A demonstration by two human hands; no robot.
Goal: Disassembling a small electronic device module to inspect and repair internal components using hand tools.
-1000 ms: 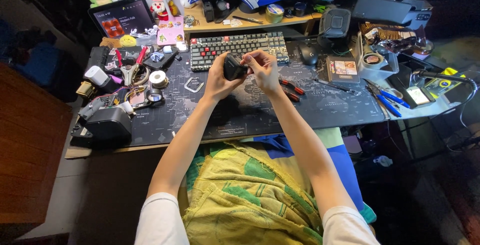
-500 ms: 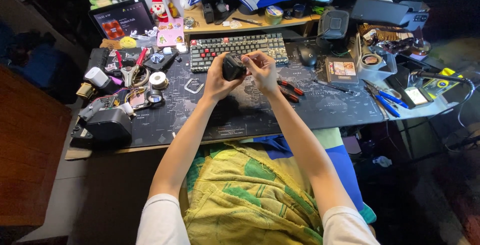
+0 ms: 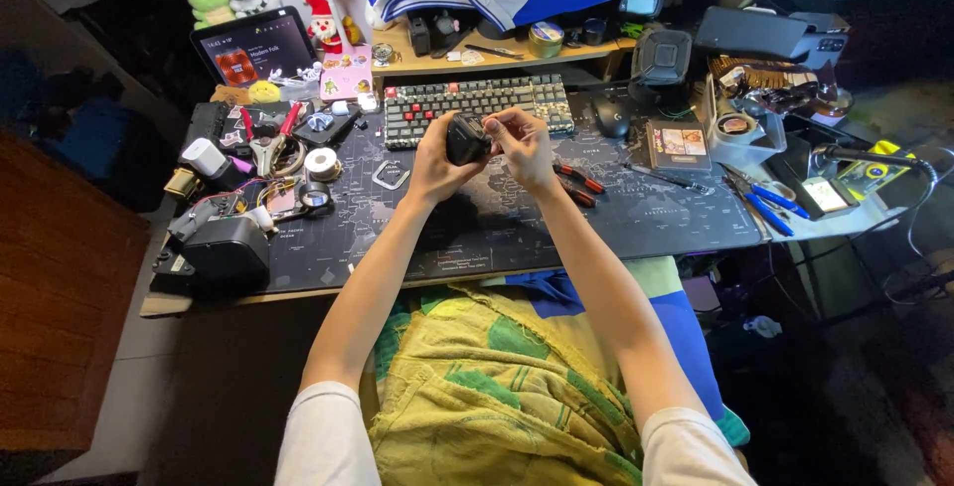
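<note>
Above the lap and the dark mat on the counter [image 3: 636, 218], the left hand [image 3: 434, 163] cups a small black device [image 3: 466, 138] upright, right hand [image 3: 525, 148] fingers pinching its top edge, the keyboard [image 3: 477, 100] beyond.

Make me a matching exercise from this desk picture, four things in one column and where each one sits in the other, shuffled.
Things:
1. small black device
2. keyboard
3. blue-handled pliers
4. tablet

Places:
A. propped at the desk's back left corner
B. held in both hands, left hand and right hand
C. right side of the desk mat
D. just behind the hands

Pairs: 1-B, 2-D, 3-C, 4-A
</note>
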